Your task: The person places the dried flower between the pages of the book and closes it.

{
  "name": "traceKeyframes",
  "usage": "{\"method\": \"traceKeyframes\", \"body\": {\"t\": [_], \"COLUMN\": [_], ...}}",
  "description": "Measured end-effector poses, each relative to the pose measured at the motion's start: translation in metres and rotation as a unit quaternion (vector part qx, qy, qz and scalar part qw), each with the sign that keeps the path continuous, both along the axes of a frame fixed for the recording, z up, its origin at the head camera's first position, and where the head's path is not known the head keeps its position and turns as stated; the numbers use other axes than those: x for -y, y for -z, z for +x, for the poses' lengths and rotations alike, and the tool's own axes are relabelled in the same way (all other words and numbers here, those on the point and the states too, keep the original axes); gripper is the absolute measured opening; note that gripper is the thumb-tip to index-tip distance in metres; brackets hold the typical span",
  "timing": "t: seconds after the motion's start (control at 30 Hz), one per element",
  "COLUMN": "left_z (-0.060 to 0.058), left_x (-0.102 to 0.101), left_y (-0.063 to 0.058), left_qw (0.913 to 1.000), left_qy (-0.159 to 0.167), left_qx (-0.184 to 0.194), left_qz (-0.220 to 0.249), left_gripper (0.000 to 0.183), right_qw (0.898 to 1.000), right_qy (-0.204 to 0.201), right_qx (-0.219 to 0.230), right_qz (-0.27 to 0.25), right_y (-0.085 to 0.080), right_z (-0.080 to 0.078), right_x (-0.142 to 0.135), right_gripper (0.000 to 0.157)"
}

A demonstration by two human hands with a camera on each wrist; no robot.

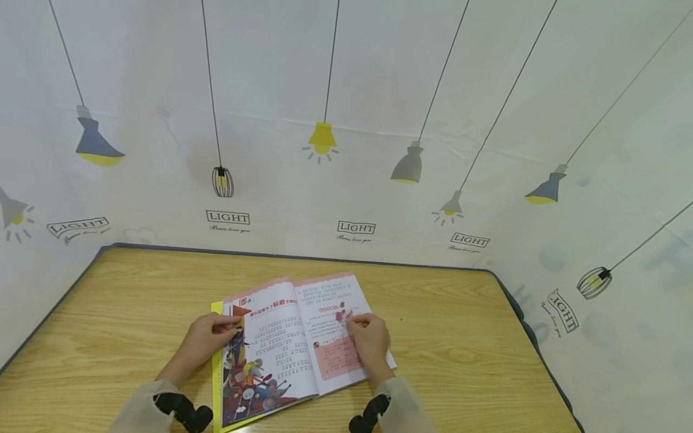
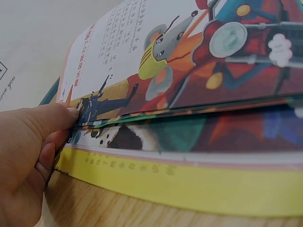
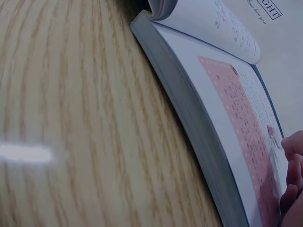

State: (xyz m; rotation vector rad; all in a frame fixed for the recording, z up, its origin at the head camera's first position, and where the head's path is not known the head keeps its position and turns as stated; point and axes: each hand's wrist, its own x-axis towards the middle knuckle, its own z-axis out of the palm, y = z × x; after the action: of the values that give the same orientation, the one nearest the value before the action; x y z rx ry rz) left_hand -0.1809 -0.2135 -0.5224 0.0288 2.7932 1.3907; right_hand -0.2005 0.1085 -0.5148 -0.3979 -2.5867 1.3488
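Observation:
An open book [image 1: 281, 346] lies on the table, with printed text and cartoon pictures of mice and drums on its left page. My left hand [image 1: 208, 338] pinches a stack of pages at the left edge, thumb on top and fingers beneath. In the left wrist view, those pages [image 2: 189, 71] are lifted a little off the ones below, above the yellow cover edge [image 2: 199, 182]. My right hand [image 1: 370, 343] rests on the right page [image 3: 208, 90], beside its pink text box [image 3: 236, 123]; its fingers are curled, and nothing shows between them.
The wooden table [image 1: 460, 349] extends around the book, with a dark edge at the back and sides. Behind it hangs a pale cloth [image 1: 271, 120] printed with lamps and the word LIGHT. Black devices [image 1: 186, 412] sit on both wrists over light sleeves.

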Motion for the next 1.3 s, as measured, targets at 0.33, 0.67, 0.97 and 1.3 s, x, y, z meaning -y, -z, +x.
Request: {"method": "traceKeyframes", "body": {"t": [0.33, 0.67, 0.97, 1.3], "left_z": [-0.001, -0.005, -0.003, -0.001], "left_x": [0.0, 0.002, 0.002, 0.001], "left_y": [0.0, 0.004, 0.005, 0.002], "left_qw": [1.0, 0.9998, 0.9999, 1.0], "left_qy": [0.002, 0.01, 0.007, 0.0], "left_qx": [-0.003, 0.0, -0.003, 0.004], "left_qz": [0.004, 0.02, 0.007, -0.003], "left_gripper": [0.028, 0.028, 0.028, 0.029], "right_qw": [0.999, 0.997, 0.99, 0.971], "right_qy": [-0.003, -0.046, -0.116, -0.211], "right_qx": [-0.012, 0.022, 0.077, 0.112], "right_qz": [-0.047, -0.057, -0.04, 0.005], "right_y": [0.0, -0.005, -0.009, -0.017], "right_z": [-0.002, -0.003, -0.014, -0.038], "right_x": [-0.003, -0.016, -0.046, -0.069], "right_gripper": [0.012, 0.01, 0.016, 0.022]}}
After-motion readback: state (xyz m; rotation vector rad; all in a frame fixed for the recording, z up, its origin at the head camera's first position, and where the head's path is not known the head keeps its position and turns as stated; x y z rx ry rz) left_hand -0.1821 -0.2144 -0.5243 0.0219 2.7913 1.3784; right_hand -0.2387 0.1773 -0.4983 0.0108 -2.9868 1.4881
